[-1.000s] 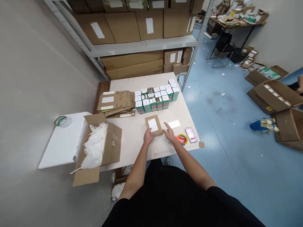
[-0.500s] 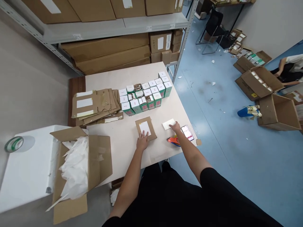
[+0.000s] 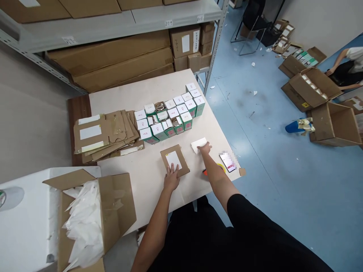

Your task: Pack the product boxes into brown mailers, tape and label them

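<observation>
A small flat cardboard box point(image 3: 175, 161) with a white label lies on the pale table point(image 3: 159, 87). My left hand point(image 3: 171, 179) rests flat on its near edge, fingers spread. My right hand point(image 3: 204, 149) reaches over to a white slip of paper point(image 3: 197, 144) to the right of the box and touches it with the fingertips; whether it grips the slip is unclear. A phone point(image 3: 227, 162) and an orange-and-yellow tape dispenser point(image 3: 220, 167) lie near the table's right corner, partly behind my right forearm.
Several green-and-white small boxes point(image 3: 167, 117) stand in rows mid-table, flattened cartons point(image 3: 104, 132) to their left. An open carton with white filling point(image 3: 90, 215) sits at lower left. Shelving with big cartons point(image 3: 113, 60) stands behind. Another person point(image 3: 347, 70) and open cartons are on the blue floor at right.
My right hand left the cardboard box, swung out toward the phone, then settled on the white slip. My left hand stayed on the box. The view tilted down and closer.
</observation>
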`<action>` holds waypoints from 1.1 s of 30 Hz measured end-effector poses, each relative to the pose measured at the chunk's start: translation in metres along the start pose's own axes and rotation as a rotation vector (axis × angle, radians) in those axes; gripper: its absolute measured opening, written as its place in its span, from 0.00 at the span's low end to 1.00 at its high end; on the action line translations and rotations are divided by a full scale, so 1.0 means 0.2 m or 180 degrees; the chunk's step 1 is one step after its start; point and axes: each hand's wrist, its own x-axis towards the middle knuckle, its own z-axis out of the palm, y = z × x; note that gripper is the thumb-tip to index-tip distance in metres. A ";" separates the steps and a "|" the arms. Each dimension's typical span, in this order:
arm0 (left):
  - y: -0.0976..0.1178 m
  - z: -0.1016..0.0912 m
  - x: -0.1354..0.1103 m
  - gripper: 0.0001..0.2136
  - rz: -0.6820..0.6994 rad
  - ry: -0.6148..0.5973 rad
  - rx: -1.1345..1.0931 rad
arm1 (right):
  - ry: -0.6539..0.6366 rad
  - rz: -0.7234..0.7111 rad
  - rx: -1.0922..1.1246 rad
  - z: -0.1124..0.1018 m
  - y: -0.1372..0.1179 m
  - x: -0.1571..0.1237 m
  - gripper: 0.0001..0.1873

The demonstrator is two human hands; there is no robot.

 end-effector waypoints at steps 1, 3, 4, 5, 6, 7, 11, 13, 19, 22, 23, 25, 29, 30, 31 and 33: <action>0.00 0.00 0.00 0.39 0.0009 0.0015 0.0004 | 0.0019 0.0204 0.0040 -0.01 -0.02 0.02 0.41; -0.01 0.01 0.00 0.39 0.0032 0.0037 0.0002 | 0.0142 0.0644 0.0208 -0.03 -0.04 0.04 0.42; -0.01 0.01 0.00 0.39 0.0042 0.0039 0.0001 | 0.0215 0.0795 0.0281 -0.04 -0.04 0.04 0.42; -0.01 0.01 0.00 0.40 0.0048 0.0036 0.0002 | 0.0307 0.0898 0.0352 -0.04 -0.03 0.03 0.43; -0.01 0.01 0.00 0.40 0.0053 0.0032 0.0003 | 0.0419 0.0921 0.0411 -0.05 -0.02 0.02 0.43; -0.01 0.01 0.00 0.40 0.0056 0.0030 0.0001 | 0.0546 0.0871 0.0448 -0.05 0.00 0.01 0.42; 0.00 0.01 0.00 0.40 0.0072 0.0065 -0.0068 | 0.0806 0.0592 0.0490 -0.10 0.08 -0.04 0.31; 0.00 0.01 0.00 0.40 0.0064 0.0092 -0.0137 | 0.0707 0.0404 0.0403 -0.13 0.12 -0.05 0.26; 0.01 0.00 0.00 0.40 0.0049 0.0129 -0.0208 | 0.0706 -0.0235 0.0116 -0.22 0.18 -0.11 0.21; 0.02 -0.03 0.00 0.40 0.0020 0.0060 -0.0164 | 0.0696 -0.0376 0.0068 -0.26 0.17 -0.16 0.22; 0.02 -0.04 -0.01 0.39 -0.0005 0.0048 -0.0155 | 0.0702 -0.0402 0.0073 -0.27 0.16 -0.19 0.21; 0.05 -0.07 -0.01 0.36 -0.0088 0.0130 -0.0187 | 0.0752 -0.0484 0.0107 -0.28 0.14 -0.23 0.19; 0.21 -0.15 0.02 0.24 -0.0083 0.0865 -0.0859 | 0.1060 -0.1062 0.0161 -0.28 0.11 -0.35 0.15; 0.28 -0.17 0.04 0.21 -0.0023 0.1037 -0.1227 | 0.1186 -0.1282 0.0161 -0.27 0.11 -0.38 0.14; 0.36 -0.20 0.06 0.20 0.0108 0.1131 -0.1670 | 0.1330 -0.1509 0.0155 -0.26 0.11 -0.41 0.13; 0.52 -0.25 0.10 0.20 0.0107 0.1020 -0.2718 | 0.1634 -0.1881 0.0119 -0.23 0.11 -0.48 0.11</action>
